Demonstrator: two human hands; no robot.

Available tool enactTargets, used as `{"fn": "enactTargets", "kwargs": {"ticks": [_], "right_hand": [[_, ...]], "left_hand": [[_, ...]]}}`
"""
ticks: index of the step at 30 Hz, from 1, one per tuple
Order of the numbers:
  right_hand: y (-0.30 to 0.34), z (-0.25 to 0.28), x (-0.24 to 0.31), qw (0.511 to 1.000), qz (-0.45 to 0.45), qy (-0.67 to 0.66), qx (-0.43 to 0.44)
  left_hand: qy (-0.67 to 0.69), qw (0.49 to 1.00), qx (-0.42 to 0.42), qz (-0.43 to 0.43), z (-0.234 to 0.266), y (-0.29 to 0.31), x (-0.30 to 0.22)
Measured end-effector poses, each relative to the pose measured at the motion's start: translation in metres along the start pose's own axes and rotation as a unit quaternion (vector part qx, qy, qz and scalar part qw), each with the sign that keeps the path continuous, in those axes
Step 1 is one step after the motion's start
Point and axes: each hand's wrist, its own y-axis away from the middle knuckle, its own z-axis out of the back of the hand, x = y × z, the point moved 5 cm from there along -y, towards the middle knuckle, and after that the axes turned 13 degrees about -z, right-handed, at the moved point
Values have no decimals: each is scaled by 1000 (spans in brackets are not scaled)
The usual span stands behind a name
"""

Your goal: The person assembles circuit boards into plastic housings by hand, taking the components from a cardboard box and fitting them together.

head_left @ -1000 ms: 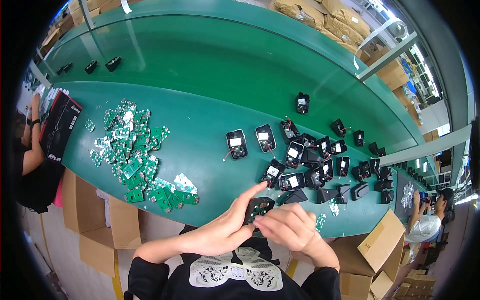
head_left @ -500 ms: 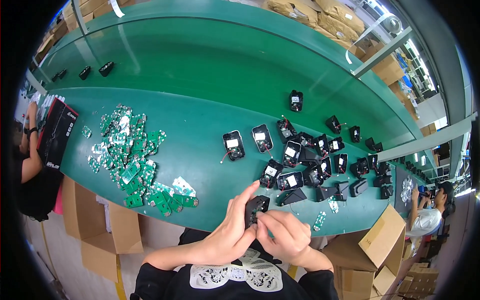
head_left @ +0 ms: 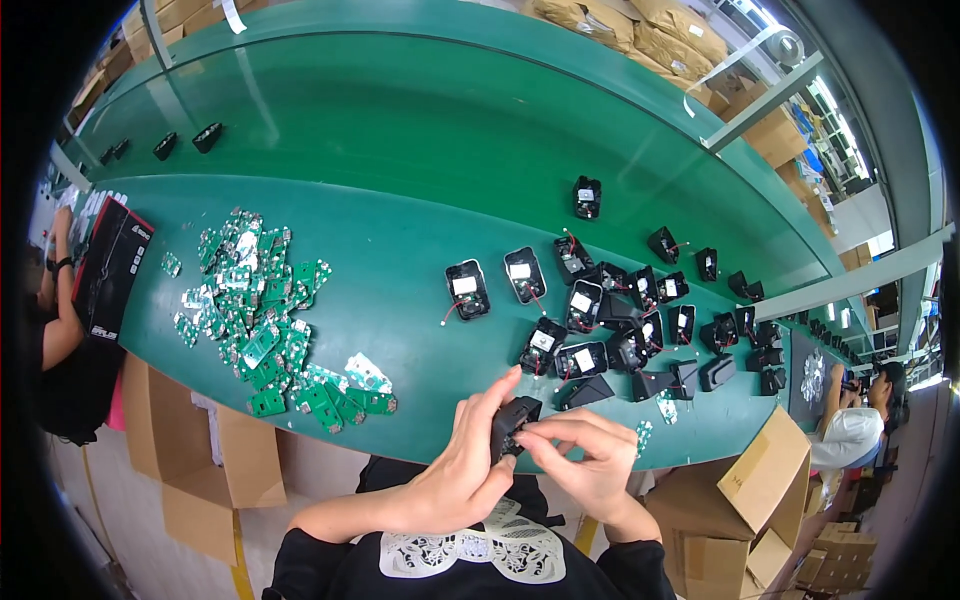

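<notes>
My left hand [head_left: 462, 462] is wrapped round a small black plastic housing [head_left: 508, 425], holding it tilted on its side above the table's near edge. My right hand [head_left: 585, 462] is at the housing's open side, thumb and fingertips pinched together; whatever they hold there is too small to tell. Just beyond my hands lie several black housings [head_left: 583, 305] with white labels and thin red wires. A heap of green circuit boards [head_left: 262, 325] lies to the left on the green table [head_left: 400, 400].
A green conveyor belt [head_left: 420, 130] runs behind the table, carrying black housings [head_left: 587, 197]. Open cardboard boxes stand at the near left [head_left: 195, 440] and near right [head_left: 765, 470]. A black printed box [head_left: 112, 270] sits at the far left beside a person; another person [head_left: 855, 425] works at the far right.
The fingers of my right hand have spread and lifted a little at the housing, which has tilted slightly. Housings on the belt have shifted a little to the left.
</notes>
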Motion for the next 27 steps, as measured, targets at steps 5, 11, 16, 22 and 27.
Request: {"fn": "enactTargets", "kwargs": {"ticks": [5,11,16,22,27], "right_hand": [[4,1,5,998,14,17,-64],[11,-8,15,969,155,156,-114],[14,-11,26,923,221,300,-97],[4,-3,14,982,135,118,-57],[7,-8,5,998,-6,-39,-58]], "left_hand": [[0,1000,-11,-8,-2,-1,-1],[18,1000,-15,18,-2,1,1],[-2,999,-31,19,4,-1,0],[30,998,-53,0,-2,0,1],[-51,993,-81,-63,-1,4,4]]}}
